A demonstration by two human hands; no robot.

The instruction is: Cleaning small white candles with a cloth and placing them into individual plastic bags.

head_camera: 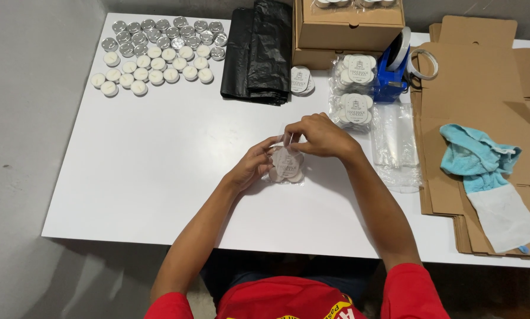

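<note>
Both hands work on a small clear plastic bag of tealight candles (pixel 287 165) lying on the white table (pixel 158 165) near its middle. My left hand (pixel 252 165) holds the bag's left side with its fingertips. My right hand (pixel 319 136) pinches the top edge of the bag from above. A round printed label lies on top of the candles inside the bag.
Loose tealights (pixel 158 50) sit in rows at the far left. A folded black plastic bag (pixel 259 50), cardboard boxes (pixel 348 26), packed candle bags (pixel 355 88), a blue tape dispenser (pixel 395 68), empty clear bags (pixel 395 145), flat cardboard (pixel 483 100) and a blue cloth (pixel 475 156) lie behind and right.
</note>
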